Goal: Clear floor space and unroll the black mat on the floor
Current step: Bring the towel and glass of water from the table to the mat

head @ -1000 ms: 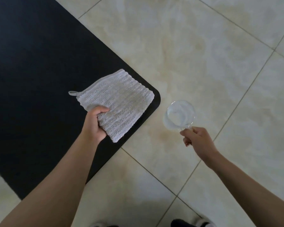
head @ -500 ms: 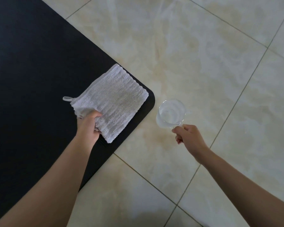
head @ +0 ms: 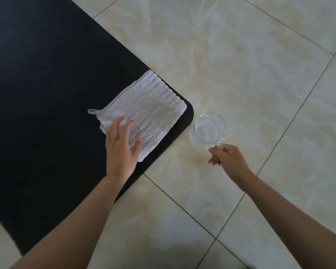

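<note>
From the head view we see the black mat (head: 47, 94) lying flat on the tiled floor (head: 241, 74), with a white towel (head: 153, 113) at its rounded corner. Our left hand (head: 120, 150) rests on the towel with fingers spread. Our right hand (head: 229, 162) grips the handle of a clear glass cup (head: 209, 131) just beside the mat's corner.
</note>
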The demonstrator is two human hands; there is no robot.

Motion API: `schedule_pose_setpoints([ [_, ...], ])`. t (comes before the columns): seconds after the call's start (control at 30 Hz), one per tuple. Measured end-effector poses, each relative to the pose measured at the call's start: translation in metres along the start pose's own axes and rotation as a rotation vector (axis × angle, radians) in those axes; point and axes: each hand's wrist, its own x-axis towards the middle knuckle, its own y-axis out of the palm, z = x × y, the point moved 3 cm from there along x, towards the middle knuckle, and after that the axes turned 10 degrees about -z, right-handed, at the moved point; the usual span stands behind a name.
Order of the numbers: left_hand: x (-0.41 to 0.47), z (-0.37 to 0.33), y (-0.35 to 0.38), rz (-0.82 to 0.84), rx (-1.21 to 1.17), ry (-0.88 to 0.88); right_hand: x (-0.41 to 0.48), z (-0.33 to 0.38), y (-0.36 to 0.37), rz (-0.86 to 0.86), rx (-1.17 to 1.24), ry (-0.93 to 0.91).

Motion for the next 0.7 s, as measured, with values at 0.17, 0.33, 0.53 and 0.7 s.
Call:
schedule_pose_setpoints([
  [0.17, -0.05, 0.032, -0.021, 0.03, 0.096, -0.103, -0.026, -0.027, 0.007, -0.196, -0.112, 0.172],
  [0.33, -0.1, 0.062, -0.019, 0.297, 0.366, -0.087, -0.055, -0.032, 0.085, 0.24, -0.108, 0.361],
  [0.53, -0.101, 0.056, -0.024, 0.467, 0.515, 0.027, -0.037, 0.021, 0.137, 0.172, 0.325, 0.499],
  [0.7, -0.106, 0.041, -0.016, 0.633, 0.702, 0.03, -0.025, 0.015, 0.142, 0.126, 0.424, 0.569],
])
